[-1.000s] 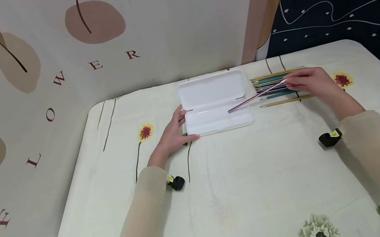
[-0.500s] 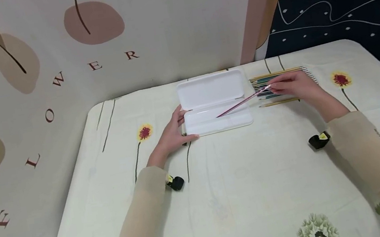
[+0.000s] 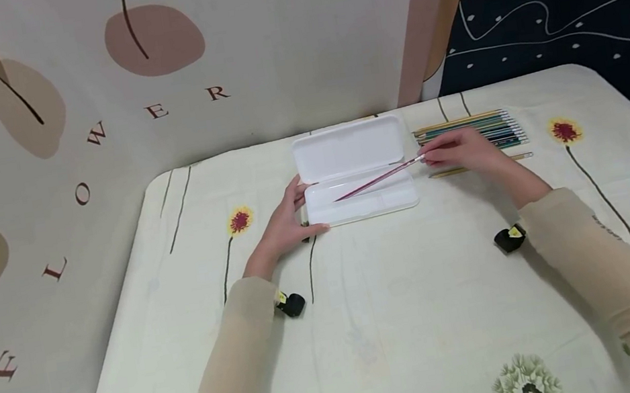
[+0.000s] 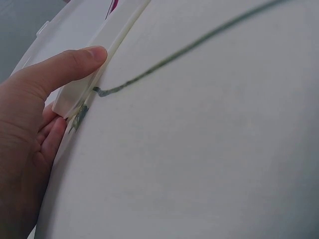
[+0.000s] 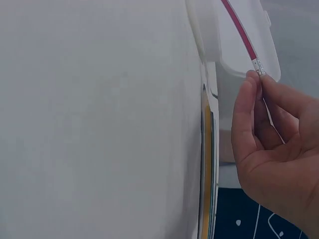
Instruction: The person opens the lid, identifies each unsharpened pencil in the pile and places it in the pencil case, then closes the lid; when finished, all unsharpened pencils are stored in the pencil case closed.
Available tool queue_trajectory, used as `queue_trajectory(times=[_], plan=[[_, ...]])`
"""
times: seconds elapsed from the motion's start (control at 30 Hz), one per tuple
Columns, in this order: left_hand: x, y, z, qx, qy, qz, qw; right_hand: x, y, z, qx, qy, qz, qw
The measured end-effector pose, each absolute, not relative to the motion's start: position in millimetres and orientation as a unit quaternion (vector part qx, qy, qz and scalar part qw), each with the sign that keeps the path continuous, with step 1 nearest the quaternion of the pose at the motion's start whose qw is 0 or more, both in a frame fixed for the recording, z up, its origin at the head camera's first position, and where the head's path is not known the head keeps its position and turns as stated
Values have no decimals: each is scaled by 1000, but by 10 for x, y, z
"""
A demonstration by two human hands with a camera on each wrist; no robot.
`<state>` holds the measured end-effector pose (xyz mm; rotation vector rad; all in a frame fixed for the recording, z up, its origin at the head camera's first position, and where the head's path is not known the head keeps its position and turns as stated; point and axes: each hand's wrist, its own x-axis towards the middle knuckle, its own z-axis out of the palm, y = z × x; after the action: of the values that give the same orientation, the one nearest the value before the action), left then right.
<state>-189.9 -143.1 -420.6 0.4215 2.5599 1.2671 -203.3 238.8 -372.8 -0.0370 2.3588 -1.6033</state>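
A white pencil case (image 3: 349, 150) lies open at the back of the table, its lid folded away from me. My left hand (image 3: 282, 228) holds its left end, with the thumb (image 4: 79, 63) on the front edge and the other fingers round the side. My right hand (image 3: 457, 149) pinches a purplish-red pencil (image 3: 376, 180) by its eraser end. That pencil slants over the case's lower half, its tip toward the left. In the right wrist view, thumb and fingertips meet at the pencil's silver band (image 5: 256, 64).
Right of the case lies a row of pencils (image 3: 497, 128), mostly green with a yellow one at the back. A single yellow pencil (image 3: 523, 156) lies apart in front of them. A flower-print cloth (image 3: 403, 299) covers the table; a curtain (image 3: 292, 43) hangs behind.
My right hand has moved left, carrying the pencil from beside the row further over the case. My left hand has stayed on the case's left end.
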Motion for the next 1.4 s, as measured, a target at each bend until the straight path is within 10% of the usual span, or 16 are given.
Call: queue_trajectory(times=[1.4], plan=[[-1897,-1438,-4234,147,877,441,119,-2048,2340,-3642,-49,873,-458,160]])
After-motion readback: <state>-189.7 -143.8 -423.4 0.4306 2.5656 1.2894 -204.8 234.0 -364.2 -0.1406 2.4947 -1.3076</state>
